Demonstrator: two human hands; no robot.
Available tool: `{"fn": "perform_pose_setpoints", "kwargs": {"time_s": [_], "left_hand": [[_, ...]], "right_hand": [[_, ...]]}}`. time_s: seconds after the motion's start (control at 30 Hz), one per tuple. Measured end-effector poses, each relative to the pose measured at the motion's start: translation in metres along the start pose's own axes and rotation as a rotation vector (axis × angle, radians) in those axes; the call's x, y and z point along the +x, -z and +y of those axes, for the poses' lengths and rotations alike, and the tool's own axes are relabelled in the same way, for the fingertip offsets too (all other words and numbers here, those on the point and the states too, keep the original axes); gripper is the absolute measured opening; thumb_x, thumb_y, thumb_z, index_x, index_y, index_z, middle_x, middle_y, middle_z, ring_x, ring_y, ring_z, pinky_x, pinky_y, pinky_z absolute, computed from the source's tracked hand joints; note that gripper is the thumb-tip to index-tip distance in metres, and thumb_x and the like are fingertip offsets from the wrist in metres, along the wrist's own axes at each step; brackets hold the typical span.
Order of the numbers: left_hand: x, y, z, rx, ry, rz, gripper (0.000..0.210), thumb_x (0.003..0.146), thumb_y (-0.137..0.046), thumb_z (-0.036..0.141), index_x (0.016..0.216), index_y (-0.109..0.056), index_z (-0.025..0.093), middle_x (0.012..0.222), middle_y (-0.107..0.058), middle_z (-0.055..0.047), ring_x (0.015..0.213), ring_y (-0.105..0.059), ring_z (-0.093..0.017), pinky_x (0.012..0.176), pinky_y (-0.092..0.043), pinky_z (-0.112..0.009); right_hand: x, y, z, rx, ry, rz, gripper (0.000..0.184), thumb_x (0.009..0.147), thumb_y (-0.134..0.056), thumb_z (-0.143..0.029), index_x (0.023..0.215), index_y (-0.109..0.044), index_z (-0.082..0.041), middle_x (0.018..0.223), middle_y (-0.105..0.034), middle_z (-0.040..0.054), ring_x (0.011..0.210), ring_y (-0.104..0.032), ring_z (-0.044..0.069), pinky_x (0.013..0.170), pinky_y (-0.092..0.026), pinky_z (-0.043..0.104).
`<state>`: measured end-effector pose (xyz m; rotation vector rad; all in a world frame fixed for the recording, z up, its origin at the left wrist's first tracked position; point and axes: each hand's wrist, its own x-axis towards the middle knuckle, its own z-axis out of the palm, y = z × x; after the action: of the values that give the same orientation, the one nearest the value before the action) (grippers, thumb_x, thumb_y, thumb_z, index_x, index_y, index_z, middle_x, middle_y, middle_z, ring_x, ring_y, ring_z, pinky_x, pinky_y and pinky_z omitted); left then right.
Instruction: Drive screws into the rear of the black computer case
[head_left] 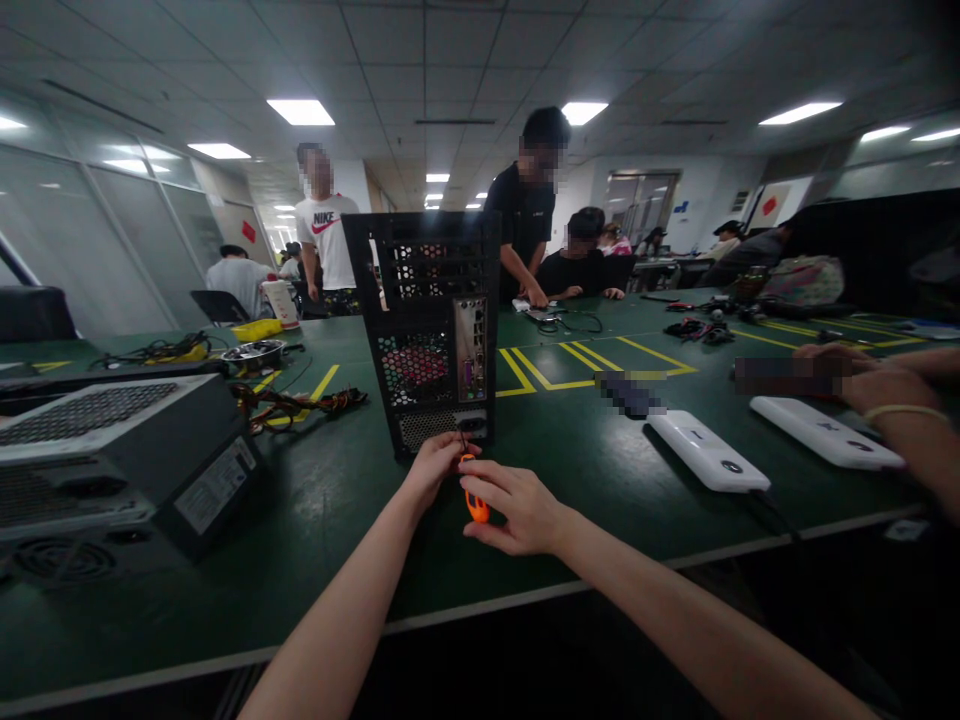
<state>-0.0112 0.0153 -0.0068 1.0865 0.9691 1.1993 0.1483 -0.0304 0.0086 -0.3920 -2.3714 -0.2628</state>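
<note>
A black computer case (360, 300) stands upright on the green table, its back panel facing me. In my right hand (525, 510) is a screwdriver (477, 505) with an orange and black handle, gripped between thumb and fingers. Its thin dark shaft points up toward the lower edge of the case's back, just under the power supply's socket. My left hand (433, 468) is at that same bottom edge, its fingers closed around the shaft's tip area. Whatever those fingers pinch is too small and hidden to make out.
Loose power supplies (217, 480) sit at left, with bundled cables (315, 400) behind them. White power banks (705, 450) lie at right, near another person's hand (892, 395). Yellow tape (555, 385) marks the green table (322, 560). People stand and sit beyond it.
</note>
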Motion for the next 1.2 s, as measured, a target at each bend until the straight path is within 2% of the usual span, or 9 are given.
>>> {"fn": "perform_pose_setpoints", "kwargs": {"time_s": [0.1,0.3,0.47,0.6,0.73,0.87,1.0,1.2], "left_hand": [[0.0004,0.0011,-0.0014,-0.014,-0.006,-0.012,0.024,0.067,-0.053,0.02,0.089,-0.055,0.01,0.076,-0.061,-0.008,0.056,-0.054,-0.01,0.05,-0.04,-0.02],[0.0039,0.0033,-0.003,0.011,-0.002,-0.021,0.022,0.066,-0.053,0.017,0.087,-0.056,0.01,0.073,-0.061,-0.006,0.053,-0.053,-0.008,0.049,-0.038,-0.018],[0.0044,0.0017,-0.0015,0.037,0.017,0.002,0.022,0.065,-0.054,0.019,0.085,-0.056,0.01,0.066,-0.058,-0.004,0.046,-0.05,-0.005,0.043,-0.034,-0.016],[0.0026,0.0007,-0.0008,0.038,0.004,-0.005,0.021,0.066,-0.053,0.018,0.085,-0.056,0.009,0.067,-0.059,-0.004,0.047,-0.05,-0.005,0.044,-0.034,-0.016],[0.0035,0.0024,-0.0034,0.051,-0.012,-0.007,0.023,0.067,-0.052,0.019,0.088,-0.056,0.009,0.075,-0.061,-0.007,0.05,-0.051,-0.006,0.045,-0.035,-0.016],[0.0051,0.0039,-0.0056,0.051,-0.02,-0.007,0.024,0.066,-0.052,0.018,0.089,-0.056,0.009,0.075,-0.061,-0.008,0.051,-0.051,-0.007,0.045,-0.035,-0.016],[0.0046,0.0028,-0.0044,0.047,-0.013,0.002,0.023,0.065,-0.053,0.017,0.087,-0.057,0.009,0.071,-0.06,-0.007,0.048,-0.05,-0.006,0.044,-0.034,-0.016],[0.0029,0.0015,-0.0022,0.05,-0.01,0.003,0.024,0.066,-0.052,0.017,0.088,-0.056,0.009,0.074,-0.061,-0.007,0.05,-0.051,-0.006,0.044,-0.034,-0.016]], "right_hand": [[0.0013,0.0015,-0.0006,-0.053,0.018,-0.023,0.037,0.077,-0.045,-0.041,0.105,-0.046,-0.017,0.111,-0.048,0.0109,0.096,-0.049,0.018,0.075,-0.043,0.029],[0.0017,0.003,0.0009,-0.186,-0.013,0.093,0.033,0.077,-0.047,-0.036,0.103,-0.047,-0.016,0.104,-0.053,0.0108,0.083,-0.052,0.017,0.066,-0.042,0.028],[-0.0012,0.0038,0.0044,-0.253,-0.081,0.114,0.021,0.079,-0.045,-0.031,0.093,-0.051,-0.018,0.096,-0.054,0.0092,0.077,-0.052,0.015,0.062,-0.041,0.026],[-0.0016,0.0017,0.0019,-0.224,-0.07,0.079,0.02,0.077,-0.045,-0.032,0.088,-0.05,-0.016,0.1,-0.051,0.0104,0.082,-0.051,0.016,0.066,-0.042,0.027],[0.0005,-0.0003,-0.0024,-0.233,-0.022,0.035,0.021,0.075,-0.044,-0.024,0.092,-0.049,-0.014,0.102,-0.05,0.012,0.091,-0.049,0.019,0.073,-0.042,0.03],[0.0022,0.0006,-0.0019,-0.322,0.026,0.04,0.02,0.077,-0.044,-0.021,0.096,-0.049,-0.015,0.098,-0.054,0.0102,0.084,-0.052,0.016,0.071,-0.042,0.029],[0.0011,0.0015,-0.0001,-0.375,-0.004,0.087,0.015,0.077,-0.047,-0.026,0.09,-0.05,-0.018,0.093,-0.057,0.0081,0.074,-0.053,0.015,0.065,-0.042,0.029],[0.0006,-0.0012,-0.0016,-0.322,-0.021,0.071,0.017,0.076,-0.046,-0.024,0.089,-0.05,-0.014,0.097,-0.054,0.0113,0.086,-0.052,0.018,0.068,-0.042,0.03]]}}
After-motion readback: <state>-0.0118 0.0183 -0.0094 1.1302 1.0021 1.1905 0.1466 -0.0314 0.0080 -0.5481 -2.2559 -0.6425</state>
